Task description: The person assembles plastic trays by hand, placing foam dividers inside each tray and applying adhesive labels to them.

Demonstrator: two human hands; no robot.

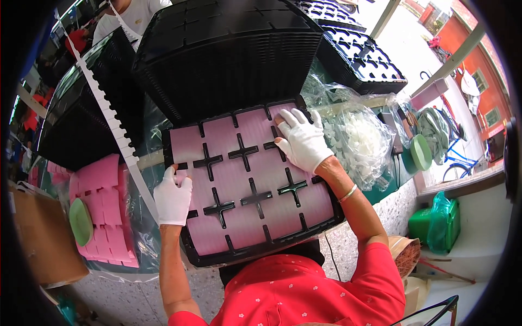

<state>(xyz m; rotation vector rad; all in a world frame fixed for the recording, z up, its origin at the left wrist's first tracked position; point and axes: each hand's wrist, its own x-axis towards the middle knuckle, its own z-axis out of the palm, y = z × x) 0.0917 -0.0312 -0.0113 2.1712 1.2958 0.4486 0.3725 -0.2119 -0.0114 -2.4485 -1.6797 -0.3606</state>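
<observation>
A single head-worn fisheye view looks steeply down from close above the worktop (pixel 380 100). The person's forearms enter from the lower edge, a black tray (pixel 255 250) fills the centre, and straight lines bend toward the dark rim.

A: What carries everything?

B: A bench (pixel 387 191) with a dark green edge, mostly covered.

A: What lies on it?

B: At the centre, a black tray (pixel 261 251) lined with pink foam. At nine o'clock, pink foam pieces (pixel 106 212) on clear plastic. At twelve, stacked black trays (pixel 228 54). At three, a clear bag of white parts (pixel 359 142).
</observation>
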